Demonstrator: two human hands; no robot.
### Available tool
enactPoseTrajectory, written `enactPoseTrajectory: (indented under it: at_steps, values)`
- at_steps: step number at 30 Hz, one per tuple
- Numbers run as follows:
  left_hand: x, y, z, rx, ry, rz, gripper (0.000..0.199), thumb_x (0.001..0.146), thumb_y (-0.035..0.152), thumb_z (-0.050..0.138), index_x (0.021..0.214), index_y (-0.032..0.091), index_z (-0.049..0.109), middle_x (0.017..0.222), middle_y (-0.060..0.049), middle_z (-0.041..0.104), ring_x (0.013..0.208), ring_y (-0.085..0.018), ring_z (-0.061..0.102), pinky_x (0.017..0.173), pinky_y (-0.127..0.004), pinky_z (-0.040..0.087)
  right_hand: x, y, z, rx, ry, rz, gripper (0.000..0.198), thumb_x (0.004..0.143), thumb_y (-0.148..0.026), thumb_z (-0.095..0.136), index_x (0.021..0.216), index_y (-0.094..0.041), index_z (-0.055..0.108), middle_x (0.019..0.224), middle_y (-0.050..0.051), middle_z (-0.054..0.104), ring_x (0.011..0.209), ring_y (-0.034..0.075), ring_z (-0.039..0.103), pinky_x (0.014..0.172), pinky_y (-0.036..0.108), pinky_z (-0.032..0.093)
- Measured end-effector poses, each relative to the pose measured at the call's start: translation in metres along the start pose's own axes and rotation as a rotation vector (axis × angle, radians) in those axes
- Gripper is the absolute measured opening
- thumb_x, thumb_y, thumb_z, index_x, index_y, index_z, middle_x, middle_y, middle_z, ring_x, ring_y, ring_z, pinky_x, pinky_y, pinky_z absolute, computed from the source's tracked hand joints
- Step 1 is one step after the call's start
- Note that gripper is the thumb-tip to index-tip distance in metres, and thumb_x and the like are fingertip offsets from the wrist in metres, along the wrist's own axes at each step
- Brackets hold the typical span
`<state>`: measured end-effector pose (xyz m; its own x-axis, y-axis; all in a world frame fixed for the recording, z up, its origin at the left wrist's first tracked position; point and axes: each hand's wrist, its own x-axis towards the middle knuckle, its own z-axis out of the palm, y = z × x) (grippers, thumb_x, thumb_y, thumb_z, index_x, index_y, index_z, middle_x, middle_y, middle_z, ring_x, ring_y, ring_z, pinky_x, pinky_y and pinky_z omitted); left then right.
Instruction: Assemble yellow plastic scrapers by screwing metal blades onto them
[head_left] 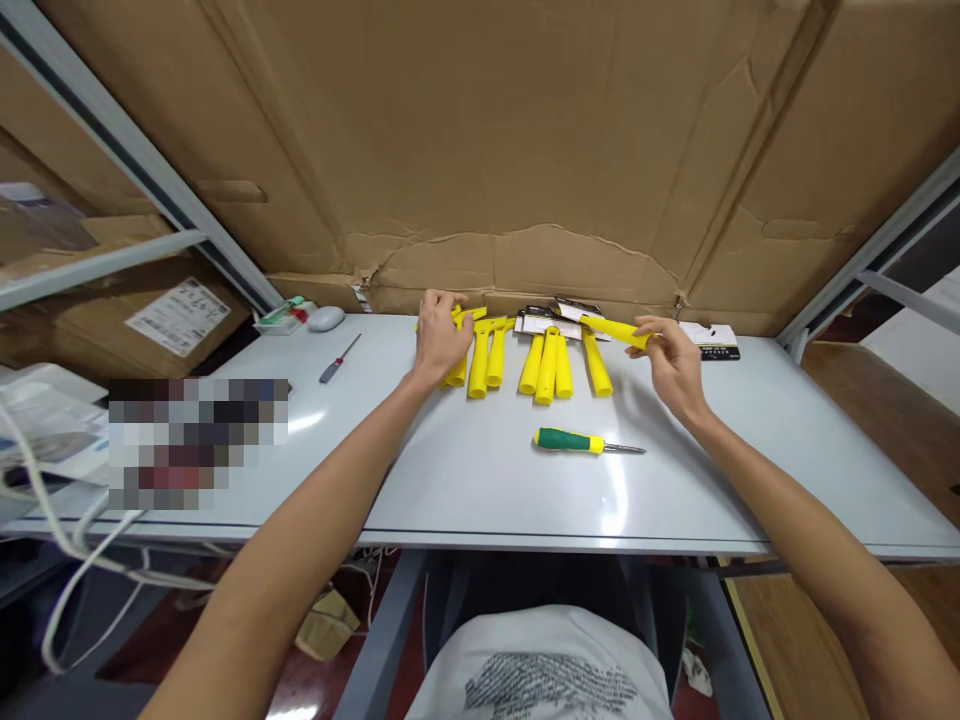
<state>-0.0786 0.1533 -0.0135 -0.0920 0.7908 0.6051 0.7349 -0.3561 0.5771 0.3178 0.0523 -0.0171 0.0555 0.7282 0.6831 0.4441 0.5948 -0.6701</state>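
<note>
My right hand [673,368] is closed around one end of a yellow plastic handle [615,330], raised slightly and pointing left over the white cards [536,322]. At the left end of the row, my left hand [442,340] has its fingers bent down over yellow handles [456,376]; its grip is partly hidden. Beside it lie more yellow handles [478,370] with flat, wide heads. A middle group of yellow handles [547,375] rests against the cards, and a single yellow handle [596,365] lies just right of them. Nearer me is a green-and-yellow screwdriver [574,441].
A thin grey-handled tool [339,360], a computer mouse [325,318] and a small box [283,315] lie at the left. Another printed card [712,340] is behind my right hand. Large cardboard [525,150] backs the white table [465,480]; white cables [71,545] hang at left.
</note>
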Motion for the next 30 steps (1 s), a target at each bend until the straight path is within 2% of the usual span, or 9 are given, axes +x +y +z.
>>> enactPoseTrajectory:
  at_steps: [2,7,11,13,16,19,22,24,30]
  values:
    - [-0.003,0.007,0.0,-0.07,-0.005,0.048,0.025,0.095,0.013,0.066,0.117,0.019,0.076,0.132,-0.017,0.068,0.131,-0.036,0.069,0.114,-0.053,0.062,0.007,0.0,-0.006,0.249,0.096,0.114,0.017,0.105,-0.041,0.069,0.105,-0.025,0.074,0.132,0.007,0.078,0.08,0.016,0.078,0.089,0.043,0.074]
    - [-0.011,0.026,0.003,-0.279,-0.05,0.122,0.023,0.093,0.019,0.069,0.113,0.02,0.079,0.126,-0.012,0.073,0.115,-0.027,0.073,0.086,-0.035,0.066,0.016,-0.005,-0.009,0.591,0.12,0.197,0.031,0.088,-0.048,0.089,0.102,-0.028,0.07,0.107,0.001,0.079,0.084,0.019,0.08,0.099,0.047,0.075]
    - [-0.019,0.04,0.009,-0.49,-0.178,0.132,0.032,0.096,0.045,0.076,0.118,0.021,0.079,0.127,-0.011,0.079,0.111,-0.025,0.078,0.082,-0.032,0.069,0.01,-0.01,0.005,0.628,0.074,0.284,0.043,0.075,-0.035,0.097,0.103,-0.028,0.066,0.092,-0.005,0.074,0.077,0.018,0.081,0.098,0.046,0.077]
    - [-0.023,0.047,0.012,-0.592,-0.251,0.121,0.047,0.099,0.063,0.074,0.12,0.021,0.077,0.123,-0.012,0.082,0.107,-0.026,0.08,0.078,-0.033,0.071,0.005,-0.015,0.011,0.644,0.044,0.301,0.044,0.075,-0.035,0.096,0.103,-0.027,0.064,0.096,-0.005,0.075,0.079,0.019,0.083,0.098,0.049,0.077]
    - [-0.027,0.057,0.015,-0.796,-0.322,0.007,0.061,0.093,0.079,0.08,0.109,0.021,0.073,0.113,-0.012,0.082,0.1,-0.025,0.081,0.069,-0.032,0.071,0.0,-0.024,0.015,0.643,0.012,0.324,0.045,0.079,-0.038,0.097,0.106,-0.027,0.062,0.1,-0.004,0.076,0.086,0.021,0.086,0.103,0.051,0.077]
    - [-0.03,0.067,0.013,-0.989,-0.309,-0.137,0.072,0.08,0.081,0.094,0.112,0.022,0.068,0.108,-0.01,0.083,0.098,-0.025,0.082,0.069,-0.03,0.068,-0.001,-0.031,0.014,0.636,0.02,0.331,0.05,0.08,-0.045,0.101,0.108,-0.028,0.063,0.098,-0.004,0.076,0.088,0.022,0.088,0.104,0.05,0.077]
    - [-0.033,0.075,0.009,-1.024,-0.311,-0.147,0.083,0.077,0.082,0.098,0.126,0.022,0.066,0.105,-0.008,0.084,0.094,-0.024,0.083,0.075,-0.031,0.068,0.001,-0.034,0.012,0.646,0.031,0.34,0.057,0.08,-0.052,0.104,0.109,-0.028,0.062,0.093,-0.004,0.078,0.084,0.022,0.088,0.097,0.046,0.079]
    - [-0.035,0.079,0.007,-1.009,-0.328,-0.122,0.083,0.079,0.081,0.098,0.127,0.021,0.067,0.102,-0.008,0.084,0.091,-0.022,0.083,0.077,-0.03,0.067,0.002,-0.034,0.012,0.642,0.015,0.351,0.06,0.079,-0.056,0.105,0.108,-0.028,0.061,0.089,-0.005,0.078,0.08,0.021,0.087,0.091,0.043,0.079]
    - [-0.042,0.086,0.007,-0.964,-0.402,-0.129,0.075,0.077,0.086,0.097,0.102,0.018,0.076,0.097,-0.006,0.082,0.084,-0.018,0.076,0.072,-0.027,0.065,-0.002,-0.04,0.016,0.618,-0.05,0.365,0.062,0.082,-0.066,0.102,0.096,-0.026,0.056,0.08,-0.005,0.076,0.066,0.02,0.082,0.069,0.039,0.076]
